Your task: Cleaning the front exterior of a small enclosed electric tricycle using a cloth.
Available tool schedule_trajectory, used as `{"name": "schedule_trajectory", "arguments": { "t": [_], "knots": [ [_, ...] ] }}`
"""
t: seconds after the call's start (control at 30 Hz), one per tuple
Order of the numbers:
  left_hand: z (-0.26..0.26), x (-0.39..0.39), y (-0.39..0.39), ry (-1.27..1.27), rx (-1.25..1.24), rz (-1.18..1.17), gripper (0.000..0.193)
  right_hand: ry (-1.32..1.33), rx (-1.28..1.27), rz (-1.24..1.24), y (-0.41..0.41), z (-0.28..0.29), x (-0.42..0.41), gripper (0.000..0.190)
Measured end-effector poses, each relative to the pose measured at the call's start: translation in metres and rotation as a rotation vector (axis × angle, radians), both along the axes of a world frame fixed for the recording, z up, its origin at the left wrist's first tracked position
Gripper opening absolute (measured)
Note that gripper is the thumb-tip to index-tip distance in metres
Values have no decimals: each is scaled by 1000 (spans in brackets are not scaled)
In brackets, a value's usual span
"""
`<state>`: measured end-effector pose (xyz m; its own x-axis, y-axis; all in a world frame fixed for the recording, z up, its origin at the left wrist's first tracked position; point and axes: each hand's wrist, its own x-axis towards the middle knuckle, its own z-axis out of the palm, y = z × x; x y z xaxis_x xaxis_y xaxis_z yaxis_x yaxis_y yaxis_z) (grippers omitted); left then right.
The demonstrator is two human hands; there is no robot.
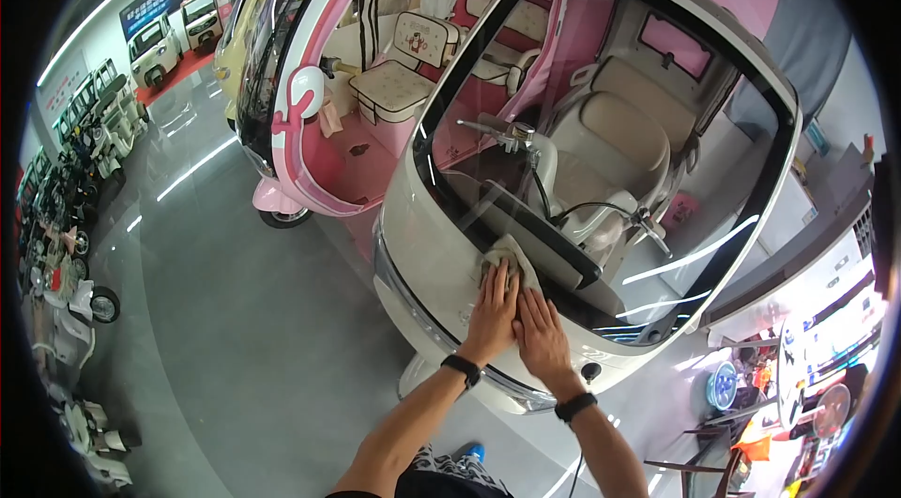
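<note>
A light cloth point(508, 249) lies against the lower edge of the windshield point(563, 146) on a cream-coloured, enclosed three-wheeler point(436, 251). My left hand point(493, 315) presses on the cloth with its fingers stretched over it. Just to its right, my right hand point(543, 336) rests palm down with its fingertips at the cloth's lower edge. The two hands nearly touch. Through the glass, the handlebar point(521, 135) and beige seats point(619, 132) are visible. A black round fitting point(590, 372) sits on the front panel, right of my right hand.
A pink three-wheeler point(303, 181) with an open side stands close at the left, with a pale yellow vehicle point(229, 54) beyond it. Scooters point(70, 315) line the far left of the grey floor point(267, 329). Chairs point(704, 456) and a blue basin point(722, 385) are at lower right.
</note>
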<state>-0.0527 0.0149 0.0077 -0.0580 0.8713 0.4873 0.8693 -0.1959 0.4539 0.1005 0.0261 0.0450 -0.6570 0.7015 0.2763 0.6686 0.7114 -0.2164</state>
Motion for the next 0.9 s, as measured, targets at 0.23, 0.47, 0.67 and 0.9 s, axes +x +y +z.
{"name": "schedule_trajectory", "arguments": {
  "t": [0.23, 0.47, 0.67, 0.9],
  "knots": [
    [-22, -43, 15, -35, -45, 127, 92, -15, 34, 160, 34, 1, -52, 50],
    [-15, 3, -16, -4, -72, 54, 93, 75, 44, 140, 0, 1, -4, 48],
    [-19, 88, -44, 97, -121, -193, 100, -46, 45, -81, -54, -18, 99, 56],
    [-4, 63, -17, 97, 8, -234, 88, -28, 69, -109, -32, -3, 87, 64]
  ]
}}
